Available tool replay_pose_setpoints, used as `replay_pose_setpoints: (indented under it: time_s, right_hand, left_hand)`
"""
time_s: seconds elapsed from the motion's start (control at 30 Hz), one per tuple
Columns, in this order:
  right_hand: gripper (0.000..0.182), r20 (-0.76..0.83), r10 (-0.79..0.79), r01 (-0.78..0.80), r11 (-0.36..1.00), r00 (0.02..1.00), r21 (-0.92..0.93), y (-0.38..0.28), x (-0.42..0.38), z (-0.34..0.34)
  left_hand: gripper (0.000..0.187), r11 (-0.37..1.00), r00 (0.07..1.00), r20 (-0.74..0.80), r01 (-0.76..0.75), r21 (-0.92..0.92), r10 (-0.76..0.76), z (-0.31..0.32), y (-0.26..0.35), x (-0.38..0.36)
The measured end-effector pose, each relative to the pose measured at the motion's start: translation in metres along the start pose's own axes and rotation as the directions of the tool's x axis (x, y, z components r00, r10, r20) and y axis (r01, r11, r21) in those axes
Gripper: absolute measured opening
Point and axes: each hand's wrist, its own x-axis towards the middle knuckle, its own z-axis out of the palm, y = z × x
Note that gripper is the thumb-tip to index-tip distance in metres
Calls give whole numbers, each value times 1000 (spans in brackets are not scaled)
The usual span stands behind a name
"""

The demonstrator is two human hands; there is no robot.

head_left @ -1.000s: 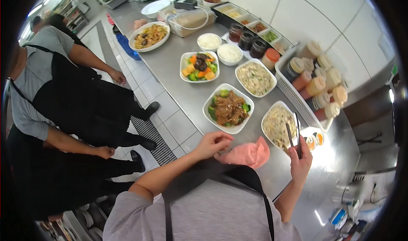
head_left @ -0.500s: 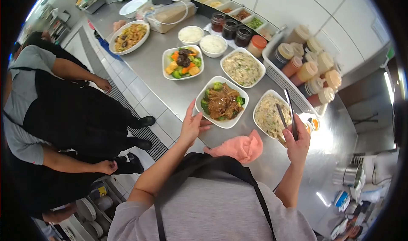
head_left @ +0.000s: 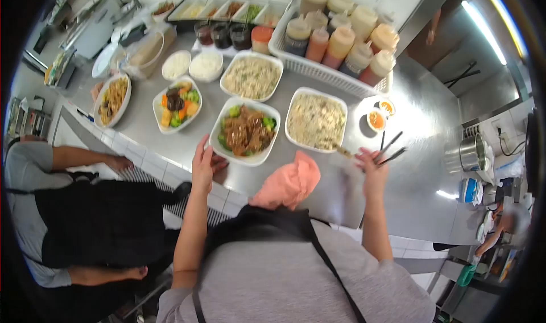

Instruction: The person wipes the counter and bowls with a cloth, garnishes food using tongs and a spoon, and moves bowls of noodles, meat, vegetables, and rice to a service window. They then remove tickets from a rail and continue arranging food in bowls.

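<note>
A square white bowl of beef in brown sauce with broccoli sits on the steel counter in front of me. My left hand is open beside its left edge, fingertips close to the rim. My right hand is closed on slim dark tongs, blurred by motion, which point up and away. Just left of that hand is a square bowl of fried rice, with a small brownish piece at its lower right corner. A crumpled pink cloth lies near my front edge.
Behind stand another fried rice bowl, white rice bowls, a vegetable bowl and a noodle plate. A basket of squeeze bottles is at the back, small sauce cups at right. A co-worker stands left.
My view has turned to the right. My right hand has moved right, off the fried rice bowl, with the tongs. My left hand stays by the beef bowl.
</note>
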Motion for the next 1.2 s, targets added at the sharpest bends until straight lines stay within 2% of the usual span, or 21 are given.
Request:
replay_pose_setpoints:
  time_s: [0.03, 0.1, 0.17, 0.37, 0.43, 0.5, 0.57, 0.63, 0.7, 0.77, 0.8, 0.83, 0.93, 1.0, 1.2]
  right_hand:
    - [18, 37, 35, -36, 999, 999, 33, 8, 4, 8]
    - [18, 98, 161, -180, 957, 982, 229, 24, 15, 19]
    - [19, 145, 230, -259, 940, 962, 221, 18, 20, 32]
    - [22, 209, 252, -296, 930, 945, 219, 14, 25, 37]
    - [23, 203, 268, -312, 922, 942, 229, 16, 27, 38]
    - [23, 258, 302, -366, 895, 918, 253, 20, 29, 40]
    - [24, 258, 267, -333, 905, 929, 264, 22, 29, 41]
    - [25, 248, 256, -313, 921, 935, 232, 22, 30, 41]
    - [26, 236, 254, -309, 920, 938, 239, 20, 28, 40]
    - [27, 239, 237, -285, 939, 942, 191, 20, 27, 39]
    - [27, 238, 235, -283, 939, 942, 193, 21, 27, 38]
    - [27, 240, 232, -281, 939, 943, 196, 22, 26, 35]
    - [26, 239, 244, -297, 930, 940, 218, 22, 19, 25]
    - [26, 238, 257, -312, 920, 937, 235, 17, 9, 17]
    - [30, 153, 259, -289, 928, 954, 235, 18, -10, -15]
  left_hand:
    - [42, 996, 998, 59, -24, 88, 18, -6, -2, 3]
    - [41, 993, 999, 36, 7, 117, -12, 1, 4, 5]
    - [38, 995, 998, 59, -2, 95, -4, 1, 5, 5]
    - [38, 998, 993, 99, -60, 9, 59, -9, -13, 14]
    - [39, 980, 979, 99, -184, 80, 176, -21, -34, 32]
    - [39, 986, 982, 107, -162, 38, 157, -19, -31, 31]
    - [39, 991, 985, 111, -134, -5, 134, -7, -12, 12]
    - [39, 999, 995, 89, -35, 6, 34, 10, 11, -6]
    - [39, 999, 994, 103, -45, 2, 45, 2, -1, 3]
    - [39, 990, 985, 109, -136, 31, 132, -17, -27, 26]
    - [39, 996, 992, 100, -82, -23, 83, 2, -6, 5]
    - [39, 996, 991, 102, -82, -21, 84, -1, -13, 10]
    - [40, 988, 981, 122, -153, 26, 149, 2, -20, 9]
    - [42, 997, 990, 133, -36, -65, 44, 19, -12, -6]
    - [42, 999, 975, 224, 7, -32, 1, 45, -18, -12]
